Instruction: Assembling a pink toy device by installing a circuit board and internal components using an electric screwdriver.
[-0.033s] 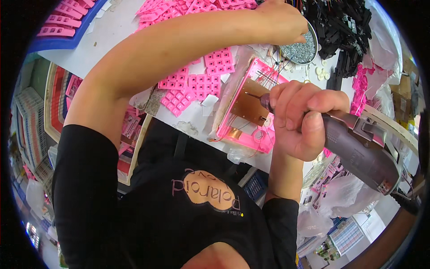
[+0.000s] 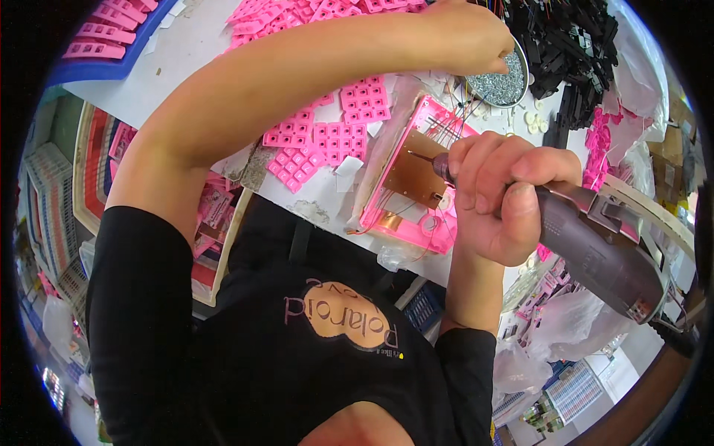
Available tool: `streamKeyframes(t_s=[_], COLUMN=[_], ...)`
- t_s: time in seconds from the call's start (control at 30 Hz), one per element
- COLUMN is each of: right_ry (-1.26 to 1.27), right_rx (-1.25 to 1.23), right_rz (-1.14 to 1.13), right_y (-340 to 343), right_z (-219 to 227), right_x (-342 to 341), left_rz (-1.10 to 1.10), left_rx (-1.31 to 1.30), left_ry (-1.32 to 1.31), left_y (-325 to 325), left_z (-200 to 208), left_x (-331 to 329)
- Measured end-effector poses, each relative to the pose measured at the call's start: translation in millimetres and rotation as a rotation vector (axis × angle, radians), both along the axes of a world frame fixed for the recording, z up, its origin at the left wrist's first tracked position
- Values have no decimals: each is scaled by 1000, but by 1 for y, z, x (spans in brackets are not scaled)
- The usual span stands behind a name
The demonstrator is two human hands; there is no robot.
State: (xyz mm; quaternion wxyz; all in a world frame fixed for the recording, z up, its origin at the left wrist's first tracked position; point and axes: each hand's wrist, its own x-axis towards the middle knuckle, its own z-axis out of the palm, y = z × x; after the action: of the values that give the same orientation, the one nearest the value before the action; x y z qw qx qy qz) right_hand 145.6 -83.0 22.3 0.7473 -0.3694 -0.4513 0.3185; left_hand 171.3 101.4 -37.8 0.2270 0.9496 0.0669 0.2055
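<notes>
The operator's black shirt (image 2: 245, 357) occupies the nearest area, with 2 short sleeves. Beyond it is the near edge of the white work table (image 2: 193, 52). A cream-rimmed crate (image 2: 221, 271) holding pink parts stands beside this edge, on the left side.

The pink housing (image 2: 439, 244) lies on the table close to the near edge, set at a slant on clear plastic. A flat brown board (image 2: 413, 175) lies in it, and thin wires (image 2: 446, 123) extend across its far end.

The right hand (image 2: 494, 197) is clamped around the front of a dark electric screwdriver (image 2: 595, 253), fingers wrapped over the body and thumb along the near side. The tool is held at a tilt, with the bit (image 2: 422, 157) pointing left above the brown board. Contact between bit and board cannot be determined.

To the left of the housing, pink grid plates (image 2: 341, 143) lie flat, some edges touching. The left arm crosses over the table beyond them.

The left hand (image 2: 476, 41) is at the round metal bowl (image 2: 527, 74), fingers bent down to the small silver metal parts (image 2: 497, 88) inside. Whether its fingertips are together or apart cannot be determined.

Beside the bowl is a heap of black parts (image 2: 573, 44). At the far left, a blue tray (image 2: 97, 72) holds long pink pieces.
</notes>
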Motion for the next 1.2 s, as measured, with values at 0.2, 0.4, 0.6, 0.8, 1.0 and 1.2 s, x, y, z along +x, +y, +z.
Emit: streamKeyframes(t_s=[0.2,0.4,0.6,0.8,1.0,1.2], right_ry=[-57,-132,-84,6,-92,31], right_rx=[-95,-104,-73,-8,-38,-17], right_rz=[-60,-4,-12,61,108,51], right_y=[5,11,6,-5,-15,-14], right_z=[-4,-12,6,22,32,26], right_x=[-2,-6,-5,-5,0,-6], left_rz=[-134,-84,-26,-39,-63,-47], left_rx=[-310,-238,-446,-313,-323,-236], left_ry=[39,-188,-147,-164,-211,-166], left_y=[3,-27,-45,-69,-78,-76], left_z=[45,20,9,5,5,1], left_x=[-113,-182,-194,-184,-180,-182])
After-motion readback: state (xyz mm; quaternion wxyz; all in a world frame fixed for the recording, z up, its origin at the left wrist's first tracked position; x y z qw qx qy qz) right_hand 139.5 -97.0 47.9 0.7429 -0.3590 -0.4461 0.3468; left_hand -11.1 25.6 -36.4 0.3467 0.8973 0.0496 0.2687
